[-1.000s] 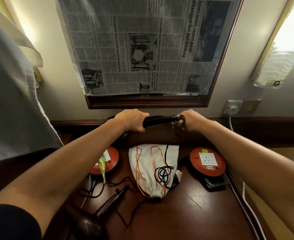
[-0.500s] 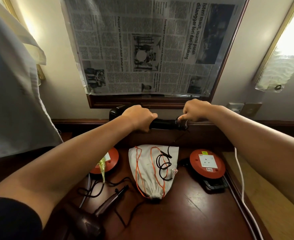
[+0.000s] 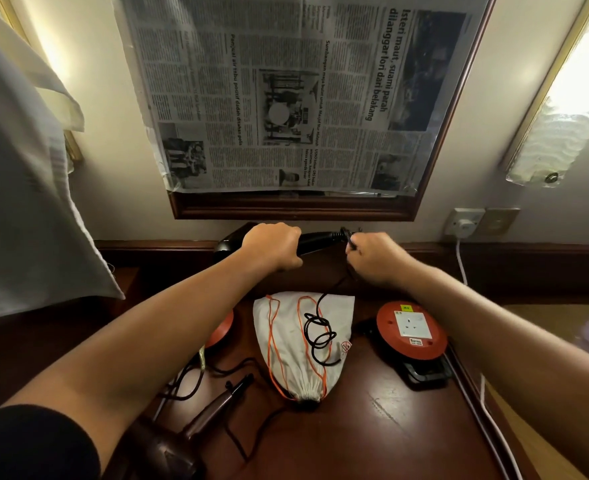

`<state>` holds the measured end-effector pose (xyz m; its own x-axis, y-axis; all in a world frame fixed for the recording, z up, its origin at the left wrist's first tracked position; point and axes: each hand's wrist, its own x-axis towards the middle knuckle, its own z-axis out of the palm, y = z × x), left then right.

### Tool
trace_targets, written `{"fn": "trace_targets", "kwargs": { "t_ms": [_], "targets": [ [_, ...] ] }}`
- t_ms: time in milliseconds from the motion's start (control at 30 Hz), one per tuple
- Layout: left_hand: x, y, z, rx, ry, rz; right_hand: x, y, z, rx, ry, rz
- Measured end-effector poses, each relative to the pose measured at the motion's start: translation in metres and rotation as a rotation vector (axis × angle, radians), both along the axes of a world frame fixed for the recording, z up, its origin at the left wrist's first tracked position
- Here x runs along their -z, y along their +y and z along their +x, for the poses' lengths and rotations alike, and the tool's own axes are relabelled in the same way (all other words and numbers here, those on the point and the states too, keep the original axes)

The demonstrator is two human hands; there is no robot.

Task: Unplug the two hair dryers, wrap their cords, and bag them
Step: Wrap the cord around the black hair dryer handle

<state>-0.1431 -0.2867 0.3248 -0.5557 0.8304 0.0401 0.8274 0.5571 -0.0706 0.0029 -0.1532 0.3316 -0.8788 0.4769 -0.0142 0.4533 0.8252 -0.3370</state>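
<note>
1. Wooden desk point(image 3: 372, 427) filled the lower frame; its left part was hidden under the left forearm and a grey cloth point(image 3: 19, 209) at upper left.
2. Newspaper point(image 3: 286, 98) covered the framed mirror at top centre; only the headlines were readable.
3. White drawstring bag point(image 3: 286, 327) lay flat at centre, orange cord across it, mouth toward the bottom of the frame.
4. Right cable reel point(image 3: 411, 330) sat right of the bag, socket face up. Left cable reel point(image 3: 221, 332) was mostly hidden by the forearm.
5. Brown hair dryer point(image 3: 196, 427) lay at lower left, nozzle end cut off by arm and shadow.
6. Black hair dryer point(image 3: 315, 241) was held up above the bag at centre, head mostly hidden behind the left hand point(image 3: 272, 245), whose fingers were wrapped around the handle.
7. Right hand point(image 3: 377, 259) pinched the black cord point(image 3: 317, 327) just beside the handle end; fingertips hard to make out. The cord hung down and coiled on the bag.
</note>
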Motion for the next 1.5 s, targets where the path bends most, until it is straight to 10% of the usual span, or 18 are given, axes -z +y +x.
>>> {"fn": "trace_targets", "kwargs": {
  "t_ms": [300,667,800,1100,1500],
  "targets": [
    [0.0,0.002,0.003,0.023,-0.127,0.018,0.039,-0.027,0.014,0.085,0.134,-0.798],
    [-0.031,-0.01,0.002,0.141,-0.081,0.049,0.066,0.02,0.016,0.045,0.243,-1.268],
    [-0.033,-0.013,0.007,0.21,-0.062,-0.001,0.054,0.033,0.008,0.013,0.173,-1.123],
    [-0.031,-0.013,0.008,0.256,0.01,-0.112,-0.008,0.059,-0.018,0.005,-0.096,-0.012],
    [-0.012,-0.008,0.001,0.147,0.145,-0.076,-0.041,0.018,-0.014,0.05,0.394,-0.03]
  ]
}}
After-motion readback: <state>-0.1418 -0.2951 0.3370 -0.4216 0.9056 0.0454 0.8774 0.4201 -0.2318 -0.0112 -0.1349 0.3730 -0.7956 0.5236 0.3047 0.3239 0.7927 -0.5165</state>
